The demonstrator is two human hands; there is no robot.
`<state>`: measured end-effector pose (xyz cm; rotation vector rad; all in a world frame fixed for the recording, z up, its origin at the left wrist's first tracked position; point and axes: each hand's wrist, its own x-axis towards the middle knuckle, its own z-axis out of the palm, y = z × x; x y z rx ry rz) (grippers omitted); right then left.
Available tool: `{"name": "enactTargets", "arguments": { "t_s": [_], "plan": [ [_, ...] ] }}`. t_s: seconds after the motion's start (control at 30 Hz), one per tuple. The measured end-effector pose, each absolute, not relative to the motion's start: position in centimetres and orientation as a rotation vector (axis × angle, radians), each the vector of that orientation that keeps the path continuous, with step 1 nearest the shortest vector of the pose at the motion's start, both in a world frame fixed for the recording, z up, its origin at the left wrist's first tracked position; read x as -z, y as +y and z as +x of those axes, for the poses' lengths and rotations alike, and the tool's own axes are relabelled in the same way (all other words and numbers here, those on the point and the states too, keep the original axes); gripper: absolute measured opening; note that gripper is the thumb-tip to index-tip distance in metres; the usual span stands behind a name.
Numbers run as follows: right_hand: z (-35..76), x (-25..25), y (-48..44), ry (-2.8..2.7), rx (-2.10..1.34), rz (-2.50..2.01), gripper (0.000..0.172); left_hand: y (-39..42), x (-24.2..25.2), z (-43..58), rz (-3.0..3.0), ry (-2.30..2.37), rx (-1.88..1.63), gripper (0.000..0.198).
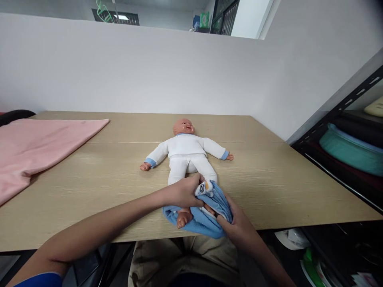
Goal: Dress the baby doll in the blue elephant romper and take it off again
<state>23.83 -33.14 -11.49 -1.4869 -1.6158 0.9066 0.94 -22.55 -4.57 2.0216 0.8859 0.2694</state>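
Observation:
A baby doll (pixel 188 144) in a white long-sleeved outfit with blue cuffs lies face up on the table, its feet toward me. Bunched around its lower legs are blue fleece baby pants (pixel 220 199) with a cartoon patch. One bare foot (pixel 184 218) pokes out on the left; the other is mostly hidden by cloth and fingers. My left hand (pixel 190 191) is closed on the upper edge of the pants, against the doll's leg. On the right side, my right hand (pixel 235 221) grips the same cloth, its thumb on top.
The wooden table (pixel 125 175) ends just in front of my lap. A pink cloth (pixel 44 147) lies at the left. Black shelving (pixel 338 107) with a teal item (pixel 353 149) stands close on the right. Behind the table rises a white wall (pixel 134 71).

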Motion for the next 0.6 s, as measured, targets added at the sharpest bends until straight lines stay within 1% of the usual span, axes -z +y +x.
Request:
{"name": "enactTargets", "arguments": {
  "t_s": [0.17,0.3,0.33,0.4,0.43,0.57,0.6],
  "plan": [
    [23.7,12.2,-32.7,-1.515,-0.737,-1.374,0.042,-21.6,5.3,0.7,1.723,0.724,-0.416,0.055],
    [24.5,11.5,-31.8,-1.499,-0.746,-1.223,0.056,-21.2,5.4,0.5,1.728,0.676,-0.461,0.06],
    [24.9,11.2,-31.5,-1.51,-0.758,-1.193,0.057,-21.2,5.4,0.4,1.738,0.672,-0.465,0.063],
    [25.9,10.7,-30.8,-1.568,-0.787,-1.162,0.055,-20.9,5.2,0.3,1.793,0.668,-0.492,0.066],
    [26.4,10.4,-30.4,-1.603,-0.81,-1.155,0.052,-20.8,5.0,0.2,1.829,0.657,-0.504,0.062],
    [27.6,9.5,-29.0,-1.684,-0.934,-1.126,0.036,-20.1,4.1,-0.1,1.879,0.565,-0.462,0.024],
    [27.7,9.3,-28.6,-1.694,-0.965,-1.117,0.031,-19.9,3.9,-0.3,1.871,0.556,-0.433,0.019]
  ]
}}
